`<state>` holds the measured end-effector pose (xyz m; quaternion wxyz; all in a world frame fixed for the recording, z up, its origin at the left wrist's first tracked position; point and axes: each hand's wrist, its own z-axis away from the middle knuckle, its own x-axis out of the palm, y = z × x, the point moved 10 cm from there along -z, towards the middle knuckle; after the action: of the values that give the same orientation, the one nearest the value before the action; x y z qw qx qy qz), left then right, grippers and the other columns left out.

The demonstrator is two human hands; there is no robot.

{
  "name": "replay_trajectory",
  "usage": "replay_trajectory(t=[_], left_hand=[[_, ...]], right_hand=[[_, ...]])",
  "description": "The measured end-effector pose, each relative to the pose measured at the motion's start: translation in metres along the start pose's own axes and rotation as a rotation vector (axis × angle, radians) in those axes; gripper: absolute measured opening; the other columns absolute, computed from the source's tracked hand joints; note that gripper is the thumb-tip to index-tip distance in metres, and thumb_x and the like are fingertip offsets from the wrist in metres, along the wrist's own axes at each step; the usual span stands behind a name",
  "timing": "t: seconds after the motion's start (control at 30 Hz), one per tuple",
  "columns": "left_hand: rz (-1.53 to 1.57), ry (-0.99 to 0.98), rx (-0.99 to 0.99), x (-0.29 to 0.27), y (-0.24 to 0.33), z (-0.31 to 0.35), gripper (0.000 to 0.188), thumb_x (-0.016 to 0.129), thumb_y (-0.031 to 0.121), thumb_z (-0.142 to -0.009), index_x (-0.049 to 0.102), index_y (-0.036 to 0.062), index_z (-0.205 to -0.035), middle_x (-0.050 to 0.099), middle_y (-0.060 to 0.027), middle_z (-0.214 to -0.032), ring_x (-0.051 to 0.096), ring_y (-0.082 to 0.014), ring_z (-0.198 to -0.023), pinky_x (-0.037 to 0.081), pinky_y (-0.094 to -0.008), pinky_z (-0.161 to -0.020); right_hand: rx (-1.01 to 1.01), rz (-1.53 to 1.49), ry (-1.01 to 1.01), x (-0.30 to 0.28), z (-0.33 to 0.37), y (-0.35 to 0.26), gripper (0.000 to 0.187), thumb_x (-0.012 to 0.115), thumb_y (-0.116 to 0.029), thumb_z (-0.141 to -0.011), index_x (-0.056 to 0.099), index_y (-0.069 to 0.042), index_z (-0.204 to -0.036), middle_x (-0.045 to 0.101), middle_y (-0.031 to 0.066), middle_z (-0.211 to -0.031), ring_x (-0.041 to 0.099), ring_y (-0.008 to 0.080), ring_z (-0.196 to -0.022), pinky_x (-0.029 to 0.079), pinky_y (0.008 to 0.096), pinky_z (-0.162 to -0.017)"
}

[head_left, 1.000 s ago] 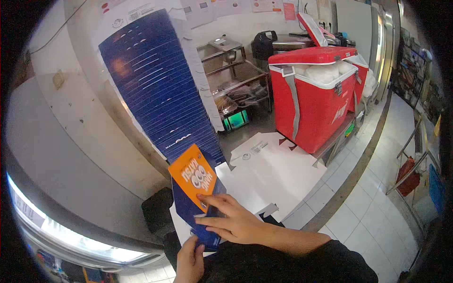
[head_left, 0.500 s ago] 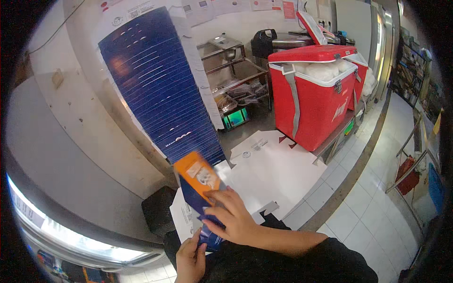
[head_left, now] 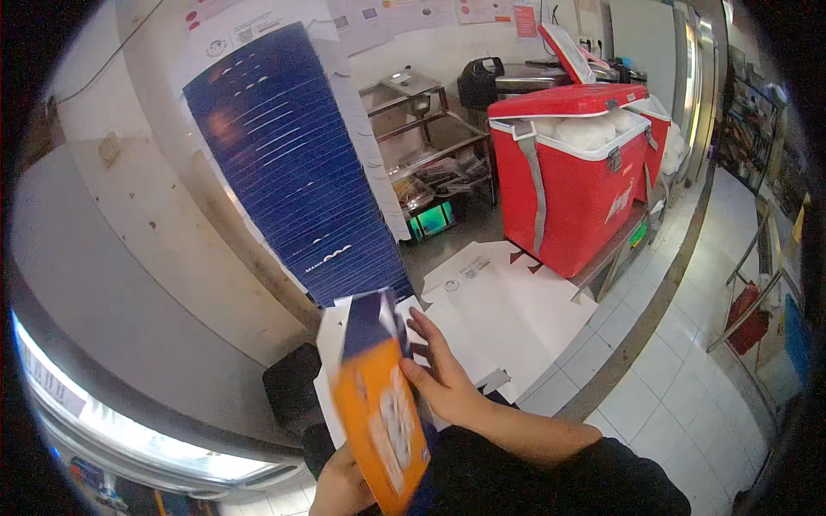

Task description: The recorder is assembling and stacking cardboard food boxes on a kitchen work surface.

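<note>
An orange and navy folding carton [head_left: 383,421] stands tilted in front of me, its white inner flaps sticking up at the top. My left hand [head_left: 344,483] grips its lower left side; the carton hides most of those fingers. My right hand [head_left: 443,378] is on the upper right edge, thumb against the orange panel and fingers along the side by the flaps. Flat white carton blanks [head_left: 508,314] lie beneath and beyond my hands. A tall stack of navy flattened cartons [head_left: 284,155] leans upright at the wall, just past the carton.
A red cooler box [head_left: 572,189] filled with white bags stands at the back right, lid raised. Behind the blanks is a metal rack [head_left: 430,142] with trays and packets. A dark bin-like object [head_left: 297,387] sits at left. White floor tiles [head_left: 654,378] run along the right.
The carton has turned so its orange panel now faces me lower down, with flaps standing up. My right hand has moved up to its right edge; my left has shifted lower.
</note>
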<state>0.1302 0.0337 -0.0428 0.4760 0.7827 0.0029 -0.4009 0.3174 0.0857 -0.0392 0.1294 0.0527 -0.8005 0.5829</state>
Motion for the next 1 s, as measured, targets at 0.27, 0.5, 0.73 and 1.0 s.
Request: replay_trajectory(t=[0.27, 0.5, 0.73, 1.0], left_hand=[[-0.843, 0.184, 0.172, -0.042, 0.031, -0.015, 0.017, 0.073, 0.007, -0.061, 0.071, 0.0060, -0.078, 0.053, -0.0163, -0.138, 0.045, -0.0457, -0.131, 0.049, -0.0503, -0.097], [-0.418, 0.245, 0.143, -0.078, 0.048, -0.016, 0.093, 0.073, 0.056, -0.070, 0.044, 0.0079, -0.144, 0.028, -0.0290, -0.152, 0.028, -0.0441, -0.142, 0.025, -0.0505, -0.114], [1.108, 0.311, 0.205, -0.064, 0.039, -0.013, 0.089, 0.079, 0.039, -0.077, 0.035, -0.0050, -0.141, 0.047, -0.0210, -0.138, 0.050, -0.0336, -0.125, 0.045, -0.0455, -0.101], [1.040, 0.710, -0.163, -0.070, -0.015, 0.012, 0.035, 0.057, 0.028, -0.095, 0.055, 0.0004, -0.118, 0.064, -0.0152, -0.110, 0.064, -0.0272, -0.104, 0.055, -0.0386, -0.087]], right_hand=[[-0.251, -0.045, -0.234, 0.023, 0.010, -0.062, 0.067, 0.074, -0.003, -0.084, 0.033, -0.003, -0.136, 0.045, 0.0137, -0.131, 0.051, 0.0237, -0.120, 0.046, 0.0389, -0.101], [-0.437, 0.077, -0.324, 0.038, 0.025, -0.089, 0.066, 0.082, -0.020, -0.078, 0.044, -0.003, -0.129, 0.047, 0.0196, -0.139, 0.050, 0.0304, -0.127, 0.043, 0.0394, -0.106], [-0.731, 0.387, -0.622, 0.073, 0.062, -0.103, 0.044, 0.072, -0.018, -0.084, 0.058, -0.007, -0.125, 0.043, 0.0235, -0.144, 0.046, 0.0381, -0.131, 0.040, 0.0496, -0.108], [-0.657, 0.018, -0.681, 0.067, 0.062, -0.096, 0.049, 0.072, -0.027, -0.084, 0.054, -0.012, -0.127, 0.045, 0.0205, -0.144, 0.038, 0.0410, -0.137, 0.027, 0.0565, -0.113]])
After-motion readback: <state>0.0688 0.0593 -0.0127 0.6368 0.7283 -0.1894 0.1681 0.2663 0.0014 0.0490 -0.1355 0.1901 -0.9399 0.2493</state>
